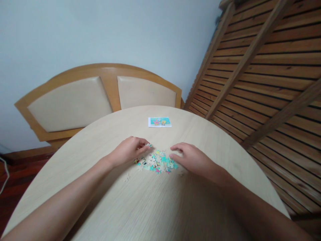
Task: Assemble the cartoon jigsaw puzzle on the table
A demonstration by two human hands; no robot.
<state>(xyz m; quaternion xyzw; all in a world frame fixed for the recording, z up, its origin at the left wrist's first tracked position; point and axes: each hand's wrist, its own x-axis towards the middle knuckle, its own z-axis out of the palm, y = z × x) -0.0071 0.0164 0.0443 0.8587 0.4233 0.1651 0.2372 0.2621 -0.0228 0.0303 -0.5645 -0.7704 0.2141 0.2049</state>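
A heap of small colourful puzzle pieces (156, 161) lies on the round pale wooden table (160, 204). My left hand (129, 150) rests at the heap's left edge, fingers curled and pinching one small piece (149, 145) at its tips. My right hand (190, 158) lies at the heap's right edge, fingers bent down onto the pieces, with nothing visibly held. A small picture card (159, 122) showing cartoon figures lies farther back on the table.
A few stray pieces (127, 177) lie left of the heap, nearer to me. Behind the table stands a wooden headboard with padded panels (100, 97). A slatted wooden frame (263, 77) leans at the right, against the pale blue wall.
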